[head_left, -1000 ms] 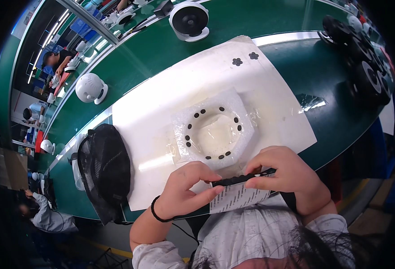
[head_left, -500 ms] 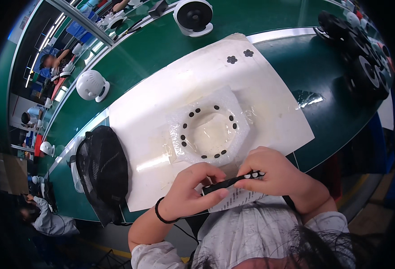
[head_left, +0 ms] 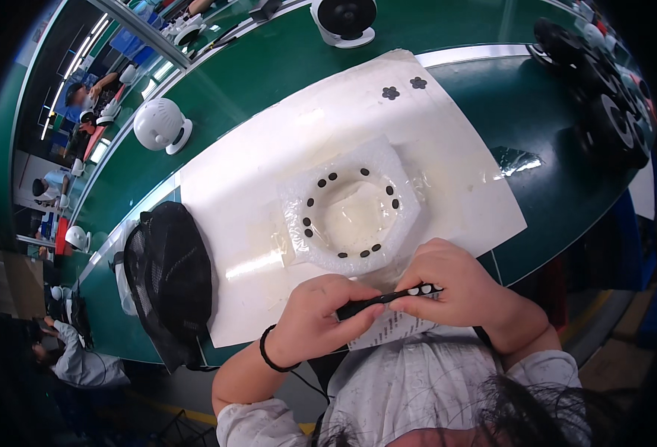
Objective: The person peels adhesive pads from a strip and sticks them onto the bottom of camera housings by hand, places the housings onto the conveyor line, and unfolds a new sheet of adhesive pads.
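Observation:
Between my hands is a sheet of black adhesive pads (head_left: 358, 305), bent over, with white round spots at its right end and a printed white backing hanging below. My left hand (head_left: 317, 316) pinches its left part, thumb and fingertips near the middle of the black edge. My right hand (head_left: 455, 287) grips the right end, thumb on top. Just beyond my hands lies a white foam block (head_left: 291, 194) with a round opening, wrapped in clear film. Several small black oval pads (head_left: 389, 191) sit spaced around the opening's rim.
Under the foam lies a white board (head_left: 246, 223) on the green table (head_left: 224, 112). Two black flower-shaped pieces (head_left: 391, 93) rest at its far right. A black mesh bag (head_left: 168, 276) is at left. White round devices (head_left: 159, 124) stand beyond; black round parts (head_left: 611, 119) are stacked at right.
My left thumb and fingers have shifted right along the black sheet and closed in toward my right thumb. My right hand keeps its grip. The whole view has shifted slightly.

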The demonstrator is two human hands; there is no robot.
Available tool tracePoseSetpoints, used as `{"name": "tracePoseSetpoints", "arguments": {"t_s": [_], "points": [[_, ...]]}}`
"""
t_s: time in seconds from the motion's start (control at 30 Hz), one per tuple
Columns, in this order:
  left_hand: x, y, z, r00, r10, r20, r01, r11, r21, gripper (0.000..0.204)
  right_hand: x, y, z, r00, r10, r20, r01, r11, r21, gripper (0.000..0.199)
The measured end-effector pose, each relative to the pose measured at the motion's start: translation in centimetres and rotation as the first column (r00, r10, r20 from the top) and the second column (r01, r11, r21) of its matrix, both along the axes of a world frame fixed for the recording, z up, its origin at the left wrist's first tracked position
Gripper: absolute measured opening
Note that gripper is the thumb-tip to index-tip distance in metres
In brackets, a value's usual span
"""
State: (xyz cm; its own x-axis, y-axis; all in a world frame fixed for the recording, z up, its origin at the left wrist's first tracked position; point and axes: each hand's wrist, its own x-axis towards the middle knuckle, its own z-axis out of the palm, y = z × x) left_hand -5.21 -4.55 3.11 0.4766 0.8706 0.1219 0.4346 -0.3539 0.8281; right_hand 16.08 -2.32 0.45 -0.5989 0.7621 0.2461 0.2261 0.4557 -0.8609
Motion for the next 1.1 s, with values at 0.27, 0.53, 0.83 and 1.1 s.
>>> {"name": "tracePoseSetpoints", "arguments": {"t_s": [0.27, 0.53, 0.83, 1.1], "points": [[-0.03, 0.14, -0.55, 1.0, -0.012, -0.02, 0.013, 0.998, 0.068, 0.015, 0.06, 0.12, 0.12, 1.0, 0.018, 0.012, -0.017, 0.998, -0.065, 0.018], [0.05, 0.23, -0.66, 0.999, -0.031, -0.019, 0.032, 0.996, 0.084, 0.016, 0.05, 0.03, -0.48, 0.998, -0.014, -0.053, 0.013, 1.0, -0.026, 0.014], [-0.56, 0.4, 0.09, 0.999, 0.009, 0.039, -0.008, 0.999, -0.046, 0.022, 0.39, 0.14, -0.37, 0.993, -0.068, -0.094, 0.073, 0.996, 0.048, 0.017], [-0.56, 0.35, 0.0, 1.0, 0.01, -0.025, -0.009, 0.998, 0.057, 0.019, 0.51, 0.17, -0.29, 0.991, -0.085, -0.103, 0.091, 0.995, 0.052, 0.018]]}}
